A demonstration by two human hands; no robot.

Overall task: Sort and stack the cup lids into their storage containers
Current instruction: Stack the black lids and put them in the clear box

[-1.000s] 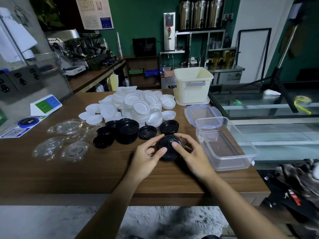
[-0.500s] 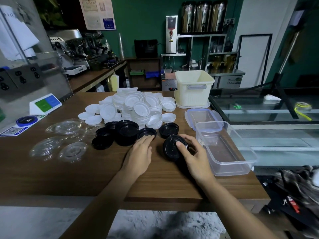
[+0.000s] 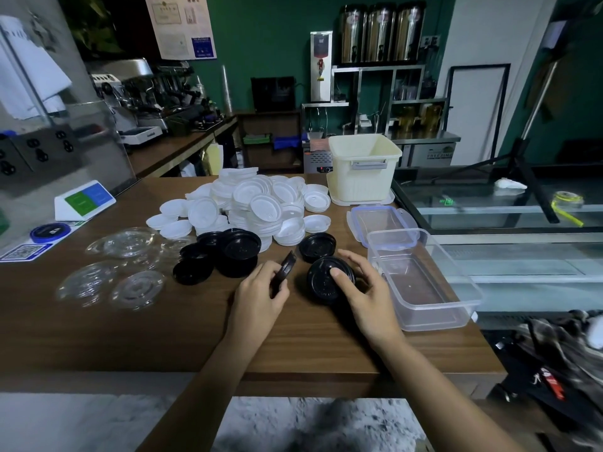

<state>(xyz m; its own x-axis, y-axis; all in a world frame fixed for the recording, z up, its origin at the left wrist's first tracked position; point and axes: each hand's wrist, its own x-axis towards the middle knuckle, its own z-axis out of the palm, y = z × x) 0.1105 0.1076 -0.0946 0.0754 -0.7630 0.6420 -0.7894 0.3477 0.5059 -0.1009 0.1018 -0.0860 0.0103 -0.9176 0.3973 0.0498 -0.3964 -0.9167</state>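
The wooden table [image 3: 146, 327] stretches out in front of me. At its far edge stands a cream bin [image 3: 362, 171], open at the top. To my right lies a clear box [image 3: 424, 288], its long side running away from me, and behind it a second clear tub with blue clips [image 3: 381, 220]. A big heap of white lids [image 3: 261, 203] fills the middle of the table. Clear lids [image 3: 130, 265] lie scattered to the left, and a cluster of black lids [image 3: 228, 252] sits just left of my hands. One loose black lid [image 3: 317, 246] lies flat right behind my right fingers.

Just left of the clear box, a short black stack [image 3: 321, 283] rests flat on the table, tops up. My right hand [image 3: 365, 295] grasps it, thumb pressed on top and fingers curled round the far rim. My left hand [image 3: 257, 295] pinches a single lid [image 3: 286, 265] that stands tilted nearly on edge, its rim pointing up and away from me. Both forearms reach in from the near edge, with the wrists low over the wood.
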